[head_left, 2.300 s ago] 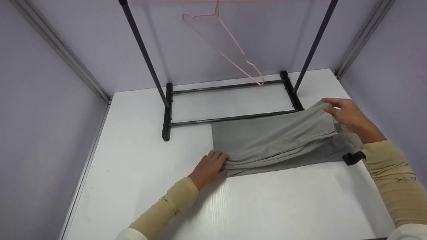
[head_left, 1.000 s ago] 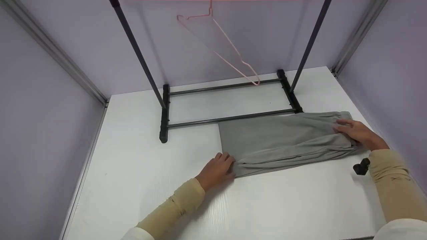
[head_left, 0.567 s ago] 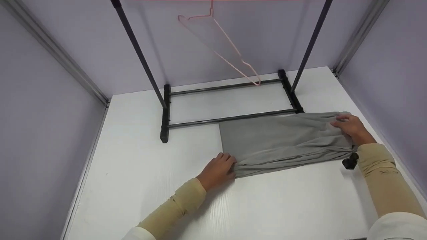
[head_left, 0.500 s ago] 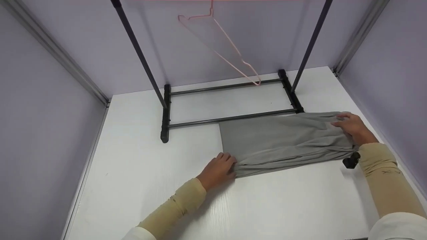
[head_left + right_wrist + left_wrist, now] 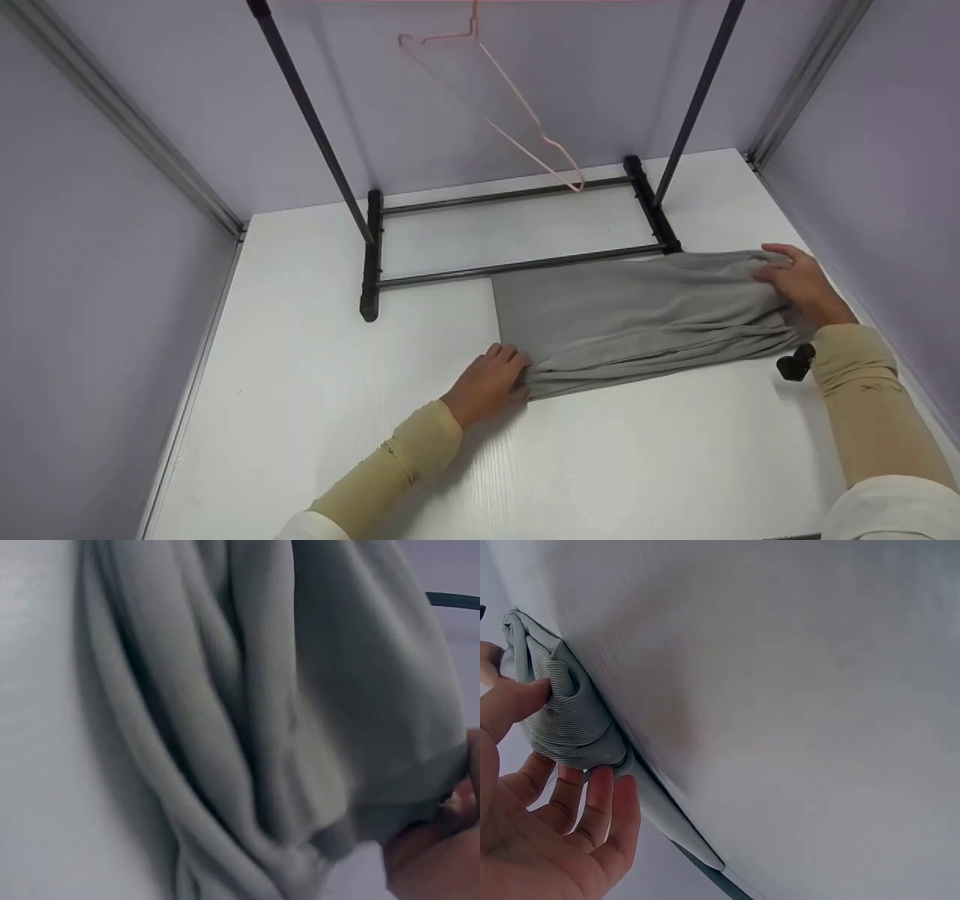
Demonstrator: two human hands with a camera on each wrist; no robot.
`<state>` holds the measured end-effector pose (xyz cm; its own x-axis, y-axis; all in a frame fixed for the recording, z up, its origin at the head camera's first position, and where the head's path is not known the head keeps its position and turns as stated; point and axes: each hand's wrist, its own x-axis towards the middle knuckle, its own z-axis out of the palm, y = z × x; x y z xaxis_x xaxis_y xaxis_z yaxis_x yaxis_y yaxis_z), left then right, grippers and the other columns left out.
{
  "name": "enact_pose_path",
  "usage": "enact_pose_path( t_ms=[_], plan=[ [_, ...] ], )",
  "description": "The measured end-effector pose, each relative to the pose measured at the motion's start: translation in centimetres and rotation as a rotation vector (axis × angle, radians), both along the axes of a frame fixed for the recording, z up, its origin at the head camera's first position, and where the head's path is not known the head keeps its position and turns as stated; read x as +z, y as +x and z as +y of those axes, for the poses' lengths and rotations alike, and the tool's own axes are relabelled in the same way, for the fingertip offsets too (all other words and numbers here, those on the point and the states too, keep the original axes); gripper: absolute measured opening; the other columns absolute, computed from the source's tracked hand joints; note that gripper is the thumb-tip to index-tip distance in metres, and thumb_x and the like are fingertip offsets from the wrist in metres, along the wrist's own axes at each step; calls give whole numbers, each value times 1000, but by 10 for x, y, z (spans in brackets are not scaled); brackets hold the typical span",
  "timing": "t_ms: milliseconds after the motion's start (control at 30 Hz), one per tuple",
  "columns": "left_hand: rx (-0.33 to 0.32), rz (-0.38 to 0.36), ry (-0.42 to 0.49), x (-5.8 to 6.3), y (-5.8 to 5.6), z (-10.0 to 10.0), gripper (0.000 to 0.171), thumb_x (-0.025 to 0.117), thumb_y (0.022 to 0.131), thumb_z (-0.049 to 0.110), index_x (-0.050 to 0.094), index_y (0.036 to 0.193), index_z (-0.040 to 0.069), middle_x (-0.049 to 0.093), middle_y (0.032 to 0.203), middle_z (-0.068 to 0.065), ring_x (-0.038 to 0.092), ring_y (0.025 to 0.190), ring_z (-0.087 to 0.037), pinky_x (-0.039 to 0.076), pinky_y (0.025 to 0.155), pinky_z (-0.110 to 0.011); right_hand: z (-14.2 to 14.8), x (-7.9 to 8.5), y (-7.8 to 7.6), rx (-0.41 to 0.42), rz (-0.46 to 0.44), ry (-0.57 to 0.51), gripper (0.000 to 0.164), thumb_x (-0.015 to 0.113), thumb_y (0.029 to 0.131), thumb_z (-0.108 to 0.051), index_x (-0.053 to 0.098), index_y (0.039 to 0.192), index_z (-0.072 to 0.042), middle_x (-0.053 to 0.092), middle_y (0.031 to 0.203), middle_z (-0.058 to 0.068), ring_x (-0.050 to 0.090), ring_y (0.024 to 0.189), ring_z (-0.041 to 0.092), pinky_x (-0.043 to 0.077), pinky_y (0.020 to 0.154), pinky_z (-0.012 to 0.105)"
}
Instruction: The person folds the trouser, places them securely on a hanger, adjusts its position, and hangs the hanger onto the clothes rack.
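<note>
Grey garment (image 5: 592, 311) lies lower now by my right hand (image 5: 802, 285), which pinches its edge; left hand (image 5: 487, 384) grips it, likely anchoring.

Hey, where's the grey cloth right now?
In the head view, the grey cloth lies right of centre on the white table, in front of the black rack, between the left hand and the right hand.

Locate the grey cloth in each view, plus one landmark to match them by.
Head: the grey cloth lies right of centre, below the dark rack.
Left wrist: the grey cloth bunched at left, in the left hand.
Right wrist: the grey cloth fills the middle in folds.
Shared landmark: the white table, under it in head, at right in left wrist, at left in right wrist.
</note>
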<state>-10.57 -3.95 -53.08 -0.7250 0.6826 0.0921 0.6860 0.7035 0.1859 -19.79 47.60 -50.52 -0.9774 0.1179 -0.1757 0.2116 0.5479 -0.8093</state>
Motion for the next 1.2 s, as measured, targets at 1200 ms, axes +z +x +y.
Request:
enact_pose_path(
  t_ms=[1200],
  plan=[
    [-14,-43,27,10,-5,-6,30,70,82,9,55,107,11,57,96,0,52,88,-16,45,78,-30,-31,2,-35,-63,319,257,30,59,92,-15,59,114,4,58,103,27,53,90,33,40,69,32]
  ],
)
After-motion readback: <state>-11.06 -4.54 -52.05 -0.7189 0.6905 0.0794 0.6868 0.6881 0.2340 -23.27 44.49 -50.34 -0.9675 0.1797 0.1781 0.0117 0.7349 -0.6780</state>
